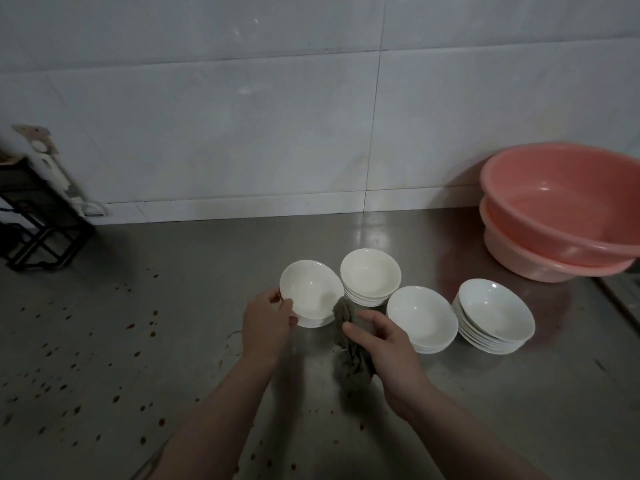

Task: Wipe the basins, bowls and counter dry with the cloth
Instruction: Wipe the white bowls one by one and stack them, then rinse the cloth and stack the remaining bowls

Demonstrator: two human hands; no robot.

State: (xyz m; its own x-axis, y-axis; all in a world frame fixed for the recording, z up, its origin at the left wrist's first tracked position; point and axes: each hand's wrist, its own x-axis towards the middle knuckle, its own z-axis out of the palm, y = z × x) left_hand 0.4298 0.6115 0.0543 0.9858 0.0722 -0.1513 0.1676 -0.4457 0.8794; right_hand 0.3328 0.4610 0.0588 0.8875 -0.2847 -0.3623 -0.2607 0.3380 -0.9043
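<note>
A white bowl (309, 290) is tilted toward me on top of a short stack, and my left hand (266, 323) grips its near-left rim. My right hand (384, 344) holds a crumpled grey-green cloth (349, 344), whose top end touches the tilted bowl's right edge. Three more stacks of white bowls stand on the steel counter (173, 306): one behind (370, 276), one to the right (420, 317), and a taller one further right (495, 315). Two nested pink basins (561, 216) sit at the back right.
A black wire rack (34, 216) stands at the back left beside the tiled wall (242, 116). Brown spots speckle the left and near part of the counter. The counter's right edge runs past the basins.
</note>
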